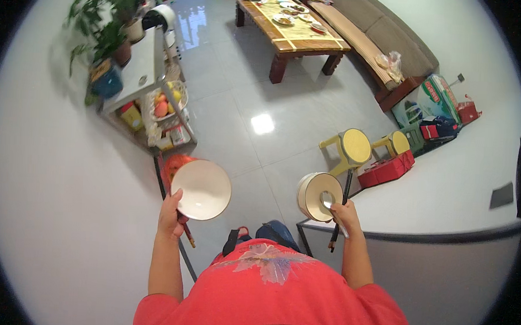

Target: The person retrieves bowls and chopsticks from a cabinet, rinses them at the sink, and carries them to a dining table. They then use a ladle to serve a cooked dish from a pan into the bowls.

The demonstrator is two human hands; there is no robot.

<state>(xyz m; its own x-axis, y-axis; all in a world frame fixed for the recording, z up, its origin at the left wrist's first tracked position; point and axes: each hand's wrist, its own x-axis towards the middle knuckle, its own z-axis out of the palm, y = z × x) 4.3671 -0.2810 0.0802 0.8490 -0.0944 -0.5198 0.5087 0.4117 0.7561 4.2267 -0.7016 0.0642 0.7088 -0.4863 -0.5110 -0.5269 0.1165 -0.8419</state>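
My left hand (172, 215) grips the rim of a wide white bowl (202, 190), with the thumb inside; chopsticks (189, 235) stick out below that hand. My right hand (346, 216) holds a small stack of cream bowls (308, 195), tilted so that the inside of the front one faces me. A metal spoon (327, 200) lies across its opening, the handle under my right fingers. Dark chopsticks (348, 183) run past the stack, also in my right hand. Both hands are held apart in front of my body.
Ahead stands a low wooden table (287, 47) with several plates of food, beside a long sofa (375, 23). Yellow stools (356, 147) and a red box (387, 169) are at the right. A shelf unit (148, 66) with plants and a fruit basket (182, 99) stands at the left.
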